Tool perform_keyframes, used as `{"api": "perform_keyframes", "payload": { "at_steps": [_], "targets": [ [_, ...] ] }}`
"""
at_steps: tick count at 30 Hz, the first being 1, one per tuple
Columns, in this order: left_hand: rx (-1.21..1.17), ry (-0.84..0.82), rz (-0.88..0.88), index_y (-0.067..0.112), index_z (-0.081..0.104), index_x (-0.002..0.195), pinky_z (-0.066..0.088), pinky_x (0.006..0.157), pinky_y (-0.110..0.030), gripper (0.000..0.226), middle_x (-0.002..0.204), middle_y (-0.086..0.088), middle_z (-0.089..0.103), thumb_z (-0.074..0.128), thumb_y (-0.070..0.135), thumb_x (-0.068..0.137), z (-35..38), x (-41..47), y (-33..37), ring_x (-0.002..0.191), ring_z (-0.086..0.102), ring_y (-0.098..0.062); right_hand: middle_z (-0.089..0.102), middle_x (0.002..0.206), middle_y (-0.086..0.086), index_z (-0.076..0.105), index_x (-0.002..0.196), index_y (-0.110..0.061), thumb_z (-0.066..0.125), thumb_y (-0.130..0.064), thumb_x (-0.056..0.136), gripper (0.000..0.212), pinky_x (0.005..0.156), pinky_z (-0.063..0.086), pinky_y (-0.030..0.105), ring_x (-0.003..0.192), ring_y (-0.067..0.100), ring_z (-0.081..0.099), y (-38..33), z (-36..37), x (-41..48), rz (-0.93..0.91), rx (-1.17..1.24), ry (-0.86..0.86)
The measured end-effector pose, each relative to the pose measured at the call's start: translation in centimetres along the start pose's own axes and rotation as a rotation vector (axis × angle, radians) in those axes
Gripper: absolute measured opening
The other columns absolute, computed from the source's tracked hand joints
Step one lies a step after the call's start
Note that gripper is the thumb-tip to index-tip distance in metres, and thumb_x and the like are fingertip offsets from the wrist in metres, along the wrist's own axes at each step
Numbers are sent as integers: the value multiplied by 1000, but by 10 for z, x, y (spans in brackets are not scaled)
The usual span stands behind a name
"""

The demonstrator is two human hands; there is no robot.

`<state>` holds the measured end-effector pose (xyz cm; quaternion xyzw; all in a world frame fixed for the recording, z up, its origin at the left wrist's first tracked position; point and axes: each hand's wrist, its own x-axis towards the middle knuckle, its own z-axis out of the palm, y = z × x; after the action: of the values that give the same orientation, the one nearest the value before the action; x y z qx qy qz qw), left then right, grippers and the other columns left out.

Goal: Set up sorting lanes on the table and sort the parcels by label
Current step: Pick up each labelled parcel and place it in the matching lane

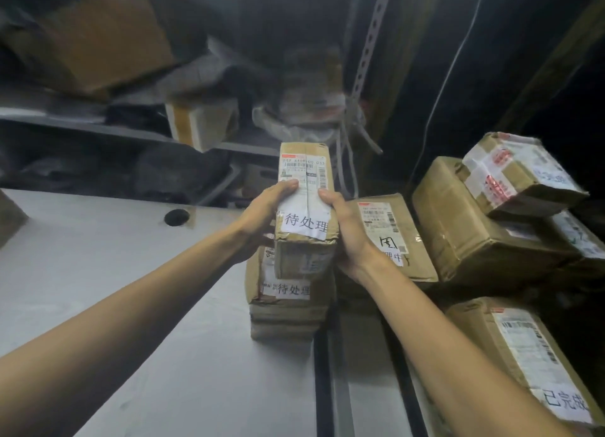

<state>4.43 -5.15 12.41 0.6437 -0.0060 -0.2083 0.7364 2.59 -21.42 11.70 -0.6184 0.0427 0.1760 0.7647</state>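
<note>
Cardboard parcel (306, 171), left hand (265, 214), right hand (347, 230), seemingly gripping

Head camera looks forward and down, close over the table (98, 273).

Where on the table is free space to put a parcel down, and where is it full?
Free: the wide white table left of the stack, from the round hole to the near edge. Crowded: right of the stack, parcels lie packed together.
</note>
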Motion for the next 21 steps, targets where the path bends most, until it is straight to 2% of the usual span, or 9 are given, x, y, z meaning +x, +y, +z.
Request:
{"api": "perform_keyframes", "payload": {
  "at_steps": [2,5,7,10,13,14,16,18,21],
  "targets": [
    [-34,27,-9,26,61,123,46,104,-49,44,113,-4,73,49,52,90,-3,11,-7,107,68,-27,74,116,12,58,135,-16,53,-44,96,48,87,59,35,102,24,73,6,4,13,19,-14,29],
    [-70,21,-6,22,61,116,58,80,-29,29,101,0,76,37,33,103,-5,18,-19,91,73,-17,70,124,14,48,144,-18,72,-57,72,85,102,52,49,111,30,70,23,6,28,43,-36,87],
    [-73,20,0,21,60,118,58,73,-25,29,101,0,76,36,32,104,-5,20,-23,90,73,-17,70,124,14,49,142,-17,73,-56,70,85,103,52,50,112,31,69,28,4,31,30,-28,102],
    [-46,12,4,21,59,119,59,75,-27,30,104,-2,75,35,32,104,-3,17,-18,92,73,-18,70,125,11,55,137,-18,72,-57,70,79,102,52,48,112,28,70,25,-2,31,17,-62,122],
    [39,6,23,24,62,106,58,67,-21,30,90,5,77,33,31,104,-1,13,-10,81,74,-12,66,129,8,55,135,-21,71,-66,66,84,104,50,49,114,25,68,25,-3,26,18,-118,154],
    [62,18,28,24,62,106,58,68,-22,30,90,5,77,33,31,104,-1,11,-11,81,74,-12,66,129,8,55,134,-21,70,-68,67,84,103,51,49,114,25,68,26,-2,24,24,-138,154],
    [90,47,39,21,60,119,60,80,-30,33,106,0,75,36,37,102,-1,7,-16,91,73,-16,69,125,6,56,133,-22,66,-66,69,78,102,52,49,110,23,70,28,-2,20,32,-181,147],
    [90,75,37,20,52,133,56,92,-41,55,119,-1,70,45,52,89,-1,7,-24,101,71,-19,73,119,3,55,133,-23,63,-62,73,71,101,53,48,105,21,73,30,-1,18,27,-219,147],
    [75,79,15,20,46,138,54,95,-44,78,125,-1,67,52,64,74,-5,10,-29,105,70,-19,74,118,0,53,134,-25,63,-62,74,72,103,52,47,105,20,72,27,2,15,37,-234,135]
  ]
}}
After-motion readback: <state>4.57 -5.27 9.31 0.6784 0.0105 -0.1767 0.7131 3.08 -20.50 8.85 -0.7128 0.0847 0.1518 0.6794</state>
